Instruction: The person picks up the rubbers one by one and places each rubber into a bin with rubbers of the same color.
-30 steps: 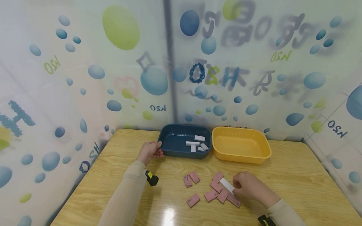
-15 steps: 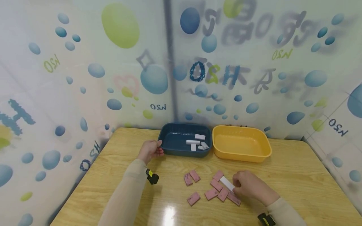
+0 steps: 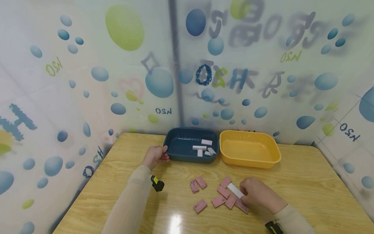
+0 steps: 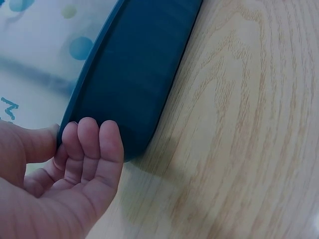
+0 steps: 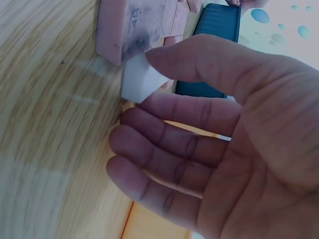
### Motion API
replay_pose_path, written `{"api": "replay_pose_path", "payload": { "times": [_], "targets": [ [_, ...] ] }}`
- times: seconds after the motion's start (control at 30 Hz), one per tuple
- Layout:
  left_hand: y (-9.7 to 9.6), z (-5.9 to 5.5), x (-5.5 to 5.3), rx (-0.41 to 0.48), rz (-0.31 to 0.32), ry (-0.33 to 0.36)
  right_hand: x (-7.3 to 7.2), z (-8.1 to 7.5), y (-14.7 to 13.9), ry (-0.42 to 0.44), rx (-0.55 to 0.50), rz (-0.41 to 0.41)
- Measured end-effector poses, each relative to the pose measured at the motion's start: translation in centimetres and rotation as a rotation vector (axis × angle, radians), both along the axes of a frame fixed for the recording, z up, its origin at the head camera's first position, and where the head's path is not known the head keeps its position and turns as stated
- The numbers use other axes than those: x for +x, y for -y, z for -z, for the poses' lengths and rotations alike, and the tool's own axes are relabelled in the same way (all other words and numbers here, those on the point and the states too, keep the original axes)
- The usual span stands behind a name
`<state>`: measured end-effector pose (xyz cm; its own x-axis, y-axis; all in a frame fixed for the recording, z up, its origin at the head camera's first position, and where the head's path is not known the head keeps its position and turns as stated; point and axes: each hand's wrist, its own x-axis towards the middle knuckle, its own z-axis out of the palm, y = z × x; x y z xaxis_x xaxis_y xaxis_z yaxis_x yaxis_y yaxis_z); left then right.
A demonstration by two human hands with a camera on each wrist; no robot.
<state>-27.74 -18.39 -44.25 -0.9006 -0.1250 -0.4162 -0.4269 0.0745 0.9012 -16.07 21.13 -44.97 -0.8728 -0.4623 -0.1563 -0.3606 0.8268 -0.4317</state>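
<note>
At its left end, the dark blue plastic tray is pinched by my left hand, thumb over the rim and curled fingers against the outer wall. Several white blocks lie inside, towards the right. My right hand pinches the near end of a long white block between thumb and index finger; the other fingers are loosely bent, as the right wrist view shows. This white block lies among several pink rectangular blocks with dark marks. One marked pink block stands right beside it.
A yellow tray stands right of the blue one, their ends close together, with nothing inside. Further left on the wooden table are three more pink blocks. A bubble-patterned curtain rises behind the table.
</note>
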Motion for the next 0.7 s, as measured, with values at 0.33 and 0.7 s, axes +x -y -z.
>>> {"api": "replay_pose_path", "payload": {
  "times": [0.33, 0.7],
  "targets": [
    [-0.01, 0.03, 0.13, 0.002, 0.005, -0.009, 0.28, 0.04, 0.41, -0.083, 0.033, 0.056],
    [0.07, 0.06, 0.16, 0.006, 0.009, -0.004, 0.31, -0.01, 0.36, -0.085, 0.043, 0.089]
  ]
}}
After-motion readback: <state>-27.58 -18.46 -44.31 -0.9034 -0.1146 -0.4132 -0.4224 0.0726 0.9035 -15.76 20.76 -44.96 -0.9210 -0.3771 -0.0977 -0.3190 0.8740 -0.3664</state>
